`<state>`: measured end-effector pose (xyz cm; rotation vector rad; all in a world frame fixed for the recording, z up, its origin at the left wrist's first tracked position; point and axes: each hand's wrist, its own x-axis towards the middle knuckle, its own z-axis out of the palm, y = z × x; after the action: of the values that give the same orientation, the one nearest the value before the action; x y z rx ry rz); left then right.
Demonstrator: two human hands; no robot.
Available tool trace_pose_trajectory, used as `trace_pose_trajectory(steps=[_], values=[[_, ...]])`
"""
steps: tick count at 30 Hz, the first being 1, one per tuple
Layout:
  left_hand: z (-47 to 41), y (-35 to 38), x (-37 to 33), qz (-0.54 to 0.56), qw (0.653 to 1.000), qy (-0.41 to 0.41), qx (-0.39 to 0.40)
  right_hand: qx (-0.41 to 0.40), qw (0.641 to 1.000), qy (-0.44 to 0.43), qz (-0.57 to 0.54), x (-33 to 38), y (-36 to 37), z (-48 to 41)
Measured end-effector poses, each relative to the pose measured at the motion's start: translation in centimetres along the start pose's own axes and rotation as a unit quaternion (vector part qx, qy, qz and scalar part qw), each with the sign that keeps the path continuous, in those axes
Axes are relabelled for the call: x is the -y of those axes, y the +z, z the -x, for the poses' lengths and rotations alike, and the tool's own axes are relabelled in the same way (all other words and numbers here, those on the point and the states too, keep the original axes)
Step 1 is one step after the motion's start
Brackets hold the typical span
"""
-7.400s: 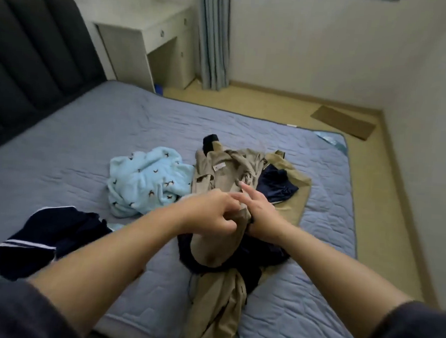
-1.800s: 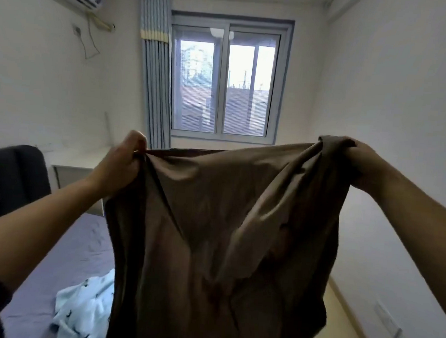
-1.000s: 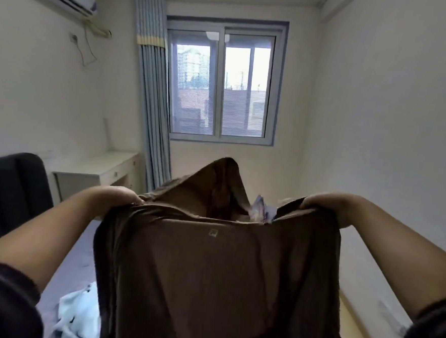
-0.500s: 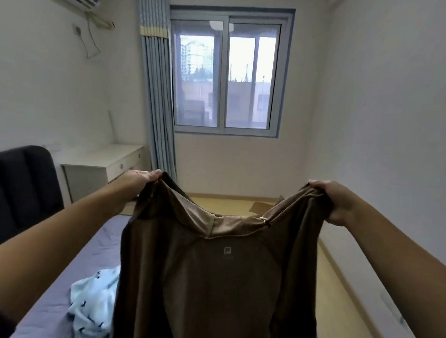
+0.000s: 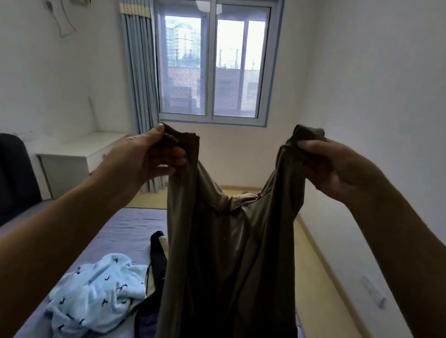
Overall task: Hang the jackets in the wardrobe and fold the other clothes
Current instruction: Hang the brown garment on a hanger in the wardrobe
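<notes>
Brown garment (image 5: 226,261) hangs in the centre of the frame, pinched at its two top corners and falling straight down, so its long axis runs vertically from the hands toward the bottom edge. The left hand (image 5: 148,161) clamps one bunched shoulder at centre left, and the right hand (image 5: 330,168) clamps the other at centre right; both sit at about the same height, neither clearly nearer the cloth, with the neckline sagging between them. Whether it counts as a jacket or a piece to fold cannot be told from here. Below, in the lower left of the frame, lies the bed (image 5: 122,230), carrying a light blue patterned garment (image 5: 97,294) and a dark garment (image 5: 152,296) beside it. A window (image 5: 212,60) and curtain (image 5: 136,65) fill the upper middle, a white desk (image 5: 70,153) stands at the left, and no wardrobe is in view.
</notes>
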<state>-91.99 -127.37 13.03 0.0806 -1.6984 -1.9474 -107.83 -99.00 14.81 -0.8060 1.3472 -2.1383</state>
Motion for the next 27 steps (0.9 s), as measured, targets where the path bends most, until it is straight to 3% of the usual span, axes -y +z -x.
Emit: trace_pose_trajectory(steps=[6, 8, 11, 15, 20, 27], values=[[-8.2, 3.0, 8.9, -0.118, 0.985, -0.098, -0.077, -0.179, 0.969, 0.113, 0.124, -8.7, -1.3, -10.9], [-11.0, 3.0, 13.5, -0.174, 0.966, -0.178, -0.063, -0.145, 0.963, 0.166, 0.153, -12.1, -2.1, -13.9], [-11.2, 1.8, 21.3, -0.212, 0.927, -0.309, 0.007, -0.021, 0.941, 0.270, 0.204, -18.3, -3.8, -15.1], [-2.6, -0.6, 32.1, -0.226, 0.889, -0.399, 0.010, -0.028, 0.872, 0.361, 0.329, -30.4, -7.4, -8.3], [10.4, -2.4, 42.0, -0.169, 0.798, -0.576, -0.060, -0.072, 0.786, 0.525, 0.319, -43.1, -11.7, 4.9], [21.6, -1.8, 53.2, -0.123, 0.736, -0.657, -0.108, -0.065, 0.740, 0.616, 0.263, -56.1, -14.6, 14.7]])
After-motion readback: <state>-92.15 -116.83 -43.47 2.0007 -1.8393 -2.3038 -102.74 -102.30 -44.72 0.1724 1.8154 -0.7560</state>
